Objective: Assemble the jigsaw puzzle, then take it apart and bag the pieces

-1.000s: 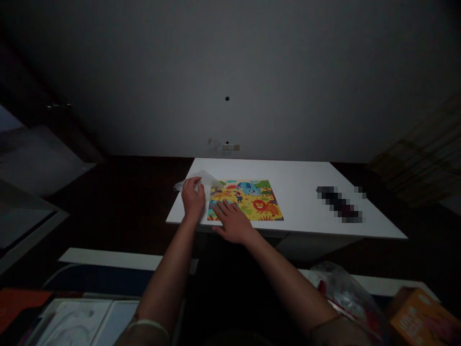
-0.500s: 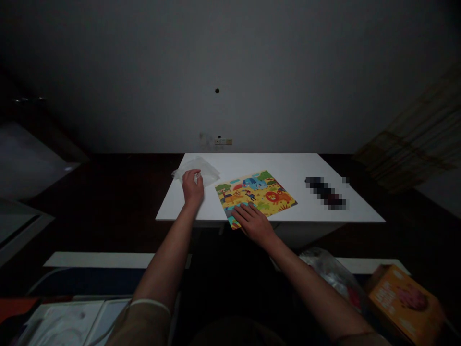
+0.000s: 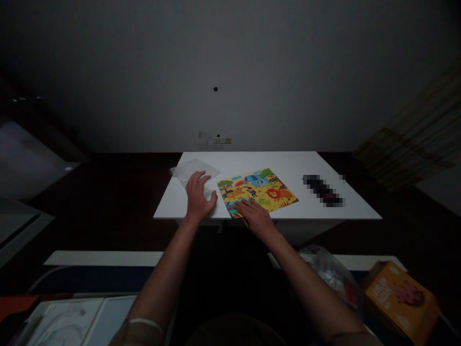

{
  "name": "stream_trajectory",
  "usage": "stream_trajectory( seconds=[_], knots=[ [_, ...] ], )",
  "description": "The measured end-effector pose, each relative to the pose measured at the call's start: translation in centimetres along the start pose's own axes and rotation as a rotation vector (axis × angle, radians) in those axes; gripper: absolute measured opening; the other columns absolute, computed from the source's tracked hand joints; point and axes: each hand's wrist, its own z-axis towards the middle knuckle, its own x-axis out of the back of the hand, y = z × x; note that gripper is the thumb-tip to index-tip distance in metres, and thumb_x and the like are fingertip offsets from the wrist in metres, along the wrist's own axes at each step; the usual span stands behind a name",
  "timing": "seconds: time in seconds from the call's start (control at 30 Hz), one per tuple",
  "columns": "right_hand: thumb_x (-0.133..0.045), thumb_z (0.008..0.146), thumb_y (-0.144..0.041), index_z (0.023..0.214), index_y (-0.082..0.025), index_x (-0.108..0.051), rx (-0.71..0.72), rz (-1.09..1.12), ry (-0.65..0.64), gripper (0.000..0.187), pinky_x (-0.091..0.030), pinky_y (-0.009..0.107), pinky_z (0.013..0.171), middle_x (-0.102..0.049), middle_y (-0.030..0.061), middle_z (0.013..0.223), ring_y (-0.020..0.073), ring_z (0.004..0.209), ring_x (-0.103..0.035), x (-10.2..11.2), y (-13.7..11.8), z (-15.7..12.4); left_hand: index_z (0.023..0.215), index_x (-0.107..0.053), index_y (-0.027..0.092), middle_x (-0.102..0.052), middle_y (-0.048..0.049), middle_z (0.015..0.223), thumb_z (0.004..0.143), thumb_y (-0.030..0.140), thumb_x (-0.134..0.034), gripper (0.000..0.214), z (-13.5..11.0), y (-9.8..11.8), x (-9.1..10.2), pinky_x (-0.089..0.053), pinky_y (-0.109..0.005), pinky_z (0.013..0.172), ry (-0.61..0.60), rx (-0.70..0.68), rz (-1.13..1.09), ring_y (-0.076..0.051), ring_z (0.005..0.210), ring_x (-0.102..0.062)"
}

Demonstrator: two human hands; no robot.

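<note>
A colourful animal puzzle board (image 3: 262, 190) lies tilted on the white table (image 3: 309, 211), near its front edge. My right hand (image 3: 254, 217) rests flat on the board's near corner, fingers stretched out. My left hand (image 3: 200, 197) lies open on the table just left of the board, fingers spread. Beyond its fingertips, a clear plastic bag (image 3: 190, 169) lies at the table's far left corner.
A dark blurred object (image 3: 323, 190) lies on the table's right side. An orange box (image 3: 399, 298) and a crumpled plastic bag (image 3: 331, 271) sit at lower right. White trays (image 3: 68, 322) are at lower left. A wall (image 3: 230, 72) stands behind the table.
My left hand let go of the plastic bag and came back to lie flat beside the board. My right hand turned the board counter-clockwise and shifted it slightly right.
</note>
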Motion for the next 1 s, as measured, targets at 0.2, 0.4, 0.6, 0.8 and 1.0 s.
stream_trajectory(
  seconds=[0.2, 0.4, 0.6, 0.8, 1.0],
  knots=[
    [-0.054, 0.098, -0.021, 0.132, -0.027, -0.066, -0.030, 0.049, 0.003, 0.036, -0.044, 0.050, 0.113, -0.065, 0.0082, 0.136, 0.0285, 0.131, -0.057, 0.8, 0.6, 2.0, 0.146, -0.047, 0.025, -0.048, -0.0109, 0.153, 0.080, 0.021, -0.059, 0.068, -4.0, 2.3, -2.9, -0.032, -0.052, 0.122, -0.418, -0.112, -0.176, -0.033, 0.143, -0.042],
    [-0.050, 0.099, -0.023, 0.131, -0.027, -0.065, -0.052, 0.272, 0.035, 0.036, -0.050, 0.042, 0.106, -0.067, 0.0072, 0.132, 0.0255, 0.120, -0.065, 0.9, 1.6, 1.5, 0.151, -0.042, 0.025, -0.042, -0.0125, 0.158, 0.078, 0.028, -0.064, 0.077, -4.0, 1.2, -5.3, -0.030, -0.060, 0.121, -0.471, 0.003, -0.216, -0.038, 0.146, -0.039],
    [-0.042, 0.098, -0.024, 0.124, -0.024, -0.066, -0.264, 0.318, 0.332, 0.036, -0.055, 0.044, 0.095, -0.072, 0.0090, 0.117, 0.0268, 0.109, -0.068, 1.0, 3.7, 1.6, 0.143, -0.052, 0.022, -0.048, -0.0153, 0.154, 0.081, 0.033, -0.066, 0.065, -4.0, 1.2, -6.0, -0.025, -0.060, 0.122, -0.489, 0.002, -0.179, -0.040, 0.145, -0.039],
    [-0.041, 0.097, -0.020, 0.139, -0.023, -0.059, -0.148, 0.123, 0.217, 0.046, -0.047, 0.049, 0.107, -0.063, 0.0120, 0.135, 0.0298, 0.126, -0.058, 1.7, 5.1, 2.7, 0.134, -0.060, 0.028, -0.049, -0.0089, 0.153, 0.081, 0.027, -0.065, 0.053, -2.4, 0.7, -4.8, -0.023, -0.057, 0.124, -0.353, -0.052, -0.141, -0.036, 0.146, -0.036],
    [-0.040, 0.098, -0.018, 0.145, -0.021, -0.054, -0.159, -0.049, 0.160, 0.049, -0.045, 0.048, 0.107, -0.058, 0.0133, 0.139, 0.0301, 0.127, -0.053, 1.1, 5.4, 2.8, 0.136, -0.056, 0.020, -0.036, -0.0132, 0.161, 0.076, 0.010, -0.063, 0.061, 3.4, -2.3, -1.7, -0.013, -0.062, 0.125, -0.165, -0.060, 0.156, -0.039, 0.153, -0.020]
  ],
)
